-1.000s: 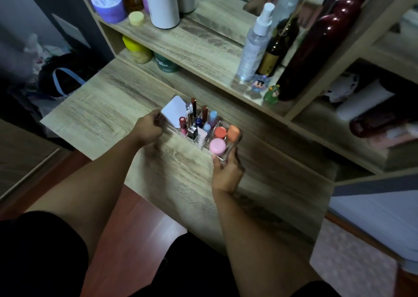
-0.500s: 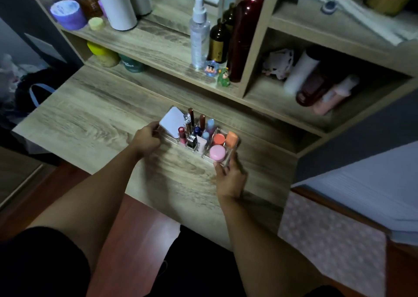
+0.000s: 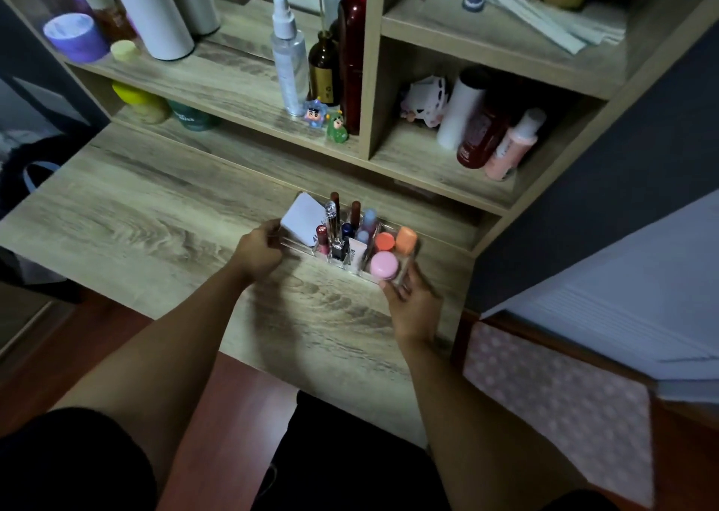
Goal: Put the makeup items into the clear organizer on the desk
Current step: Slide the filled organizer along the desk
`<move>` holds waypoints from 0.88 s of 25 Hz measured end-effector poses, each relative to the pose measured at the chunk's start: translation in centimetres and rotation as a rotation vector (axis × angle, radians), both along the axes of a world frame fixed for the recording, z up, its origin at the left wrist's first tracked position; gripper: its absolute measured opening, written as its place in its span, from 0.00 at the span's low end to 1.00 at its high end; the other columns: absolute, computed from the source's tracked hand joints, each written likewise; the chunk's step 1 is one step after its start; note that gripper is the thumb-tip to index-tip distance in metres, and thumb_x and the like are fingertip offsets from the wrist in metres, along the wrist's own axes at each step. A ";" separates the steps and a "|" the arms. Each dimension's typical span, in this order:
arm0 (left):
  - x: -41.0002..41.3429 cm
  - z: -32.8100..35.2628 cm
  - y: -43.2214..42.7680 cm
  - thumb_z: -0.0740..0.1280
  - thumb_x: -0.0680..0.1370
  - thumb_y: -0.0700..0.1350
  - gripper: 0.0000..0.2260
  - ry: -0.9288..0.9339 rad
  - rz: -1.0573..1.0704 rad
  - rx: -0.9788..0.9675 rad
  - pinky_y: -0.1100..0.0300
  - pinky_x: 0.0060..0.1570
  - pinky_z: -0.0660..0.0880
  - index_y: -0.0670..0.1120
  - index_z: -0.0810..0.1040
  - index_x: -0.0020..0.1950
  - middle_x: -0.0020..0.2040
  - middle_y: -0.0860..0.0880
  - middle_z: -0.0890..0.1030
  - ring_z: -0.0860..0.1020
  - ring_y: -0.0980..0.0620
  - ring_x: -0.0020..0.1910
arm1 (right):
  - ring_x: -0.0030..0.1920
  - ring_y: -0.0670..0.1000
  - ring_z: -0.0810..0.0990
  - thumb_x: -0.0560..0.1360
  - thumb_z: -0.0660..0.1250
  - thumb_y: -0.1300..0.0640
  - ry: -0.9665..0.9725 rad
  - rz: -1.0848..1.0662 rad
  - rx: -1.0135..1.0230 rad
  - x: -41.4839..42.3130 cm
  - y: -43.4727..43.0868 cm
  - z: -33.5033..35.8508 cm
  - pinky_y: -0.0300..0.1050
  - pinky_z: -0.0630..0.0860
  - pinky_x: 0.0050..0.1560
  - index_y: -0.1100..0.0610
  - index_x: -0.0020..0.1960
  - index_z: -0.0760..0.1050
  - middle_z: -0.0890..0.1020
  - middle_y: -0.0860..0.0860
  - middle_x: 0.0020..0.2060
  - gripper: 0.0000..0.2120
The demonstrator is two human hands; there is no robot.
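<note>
Head view — clear organizer on desk, shelf bottles just behind

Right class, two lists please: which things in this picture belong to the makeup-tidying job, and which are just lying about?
Belonging to the job:
clear plastic organizer
round pink jar
white square compact
left hand and right hand, one at each end of the organizer

Just lying about:
clear spray bottle
tall dark red bottle
purple tub
small green figurine
</note>
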State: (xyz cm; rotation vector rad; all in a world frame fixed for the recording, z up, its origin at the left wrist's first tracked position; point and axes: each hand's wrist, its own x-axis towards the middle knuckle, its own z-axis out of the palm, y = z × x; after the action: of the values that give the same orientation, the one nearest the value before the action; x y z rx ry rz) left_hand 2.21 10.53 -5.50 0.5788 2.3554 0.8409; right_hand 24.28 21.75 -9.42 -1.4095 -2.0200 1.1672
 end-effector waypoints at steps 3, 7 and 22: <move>0.6 0.2 0.9 0.58 0.65 0.33 0.29 -0.016 -0.008 0.026 0.48 0.58 0.74 0.44 0.72 0.66 0.56 0.39 0.81 0.78 0.40 0.56 | 0.54 0.55 0.83 0.71 0.73 0.57 0.000 0.001 -0.050 0.5 1.1 -0.2 0.57 0.80 0.56 0.56 0.70 0.68 0.84 0.57 0.54 0.29; 1.1 0.2 2.1 0.59 0.66 0.30 0.29 -0.020 -0.024 0.021 0.45 0.60 0.75 0.43 0.71 0.67 0.57 0.38 0.81 0.78 0.39 0.56 | 0.56 0.56 0.82 0.71 0.73 0.60 0.055 -0.007 -0.073 0.9 2.3 -0.3 0.60 0.78 0.58 0.56 0.70 0.66 0.83 0.58 0.57 0.30; 1.6 0.2 3.0 0.59 0.68 0.29 0.29 0.015 -0.039 -0.031 0.48 0.56 0.75 0.45 0.68 0.69 0.57 0.36 0.80 0.77 0.37 0.57 | 0.55 0.53 0.81 0.72 0.73 0.57 -0.044 0.025 0.003 1.3 3.6 1.0 0.38 0.71 0.51 0.58 0.68 0.69 0.81 0.56 0.59 0.27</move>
State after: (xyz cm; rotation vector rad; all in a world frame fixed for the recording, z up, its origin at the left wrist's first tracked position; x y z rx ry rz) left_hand 3.80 13.55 -5.27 0.6186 2.3588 0.7832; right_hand 25.57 25.35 -8.43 -1.4240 -2.0745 1.1524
